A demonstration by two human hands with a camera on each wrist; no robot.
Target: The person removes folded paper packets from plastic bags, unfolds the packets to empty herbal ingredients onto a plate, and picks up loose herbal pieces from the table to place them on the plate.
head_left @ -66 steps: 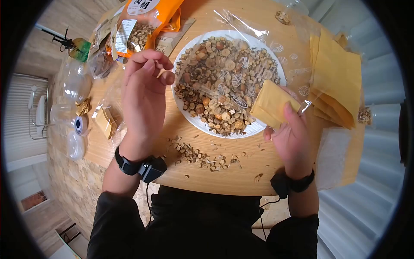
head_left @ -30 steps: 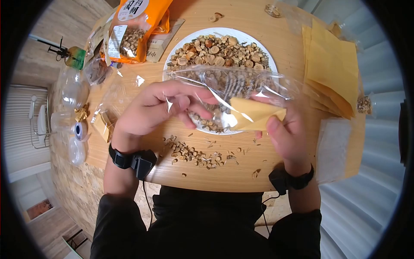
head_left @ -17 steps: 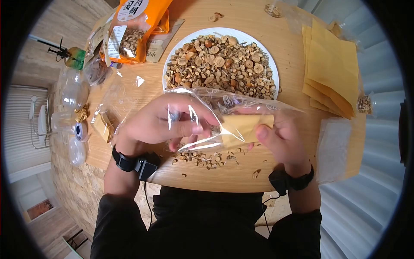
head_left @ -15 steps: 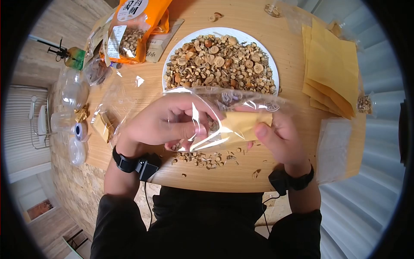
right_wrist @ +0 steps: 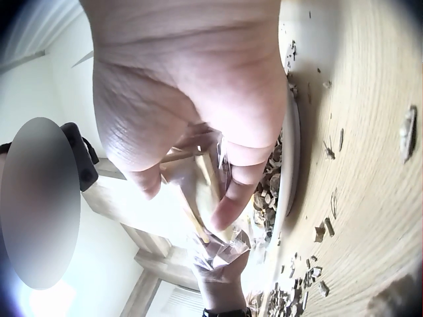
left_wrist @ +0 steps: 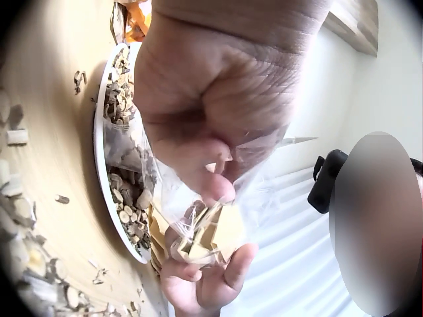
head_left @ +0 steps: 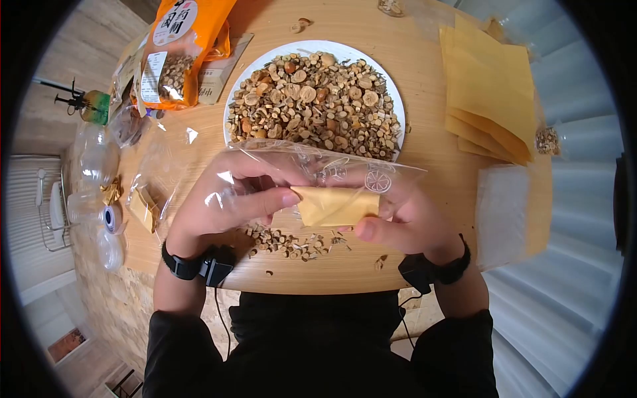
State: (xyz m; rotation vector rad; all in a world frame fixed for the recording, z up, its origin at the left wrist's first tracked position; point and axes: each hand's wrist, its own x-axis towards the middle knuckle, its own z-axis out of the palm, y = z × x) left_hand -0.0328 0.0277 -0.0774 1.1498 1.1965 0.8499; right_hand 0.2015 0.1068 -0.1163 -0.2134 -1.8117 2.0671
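Observation:
A folded yellow paper packet lies inside a clear plastic bag printed with white fruit slices. Between my two hands the bag is held over the table, its upper edge overlapping the near rim of the plate. My left hand pinches the bag's left part, thumb tip at the packet's upper left corner, with film across the fingers. The right hand grips the packet's right end through the film, thumb on the near side, fingers mostly behind. In the left wrist view, the packet shows folded layers under shiny film.
Beyond the hands stands a white plate heaped with dried herb pieces. Loose bits lie near the table's front edge. Yellow envelopes are stacked at right, an orange bag at far left, another packet at left.
My left hand, earlier raised with nothing visible in its fingers, has come down to the bag and pinches it. The right hand has drawn the packet and bag nearer and leftward, uncovering the plate.

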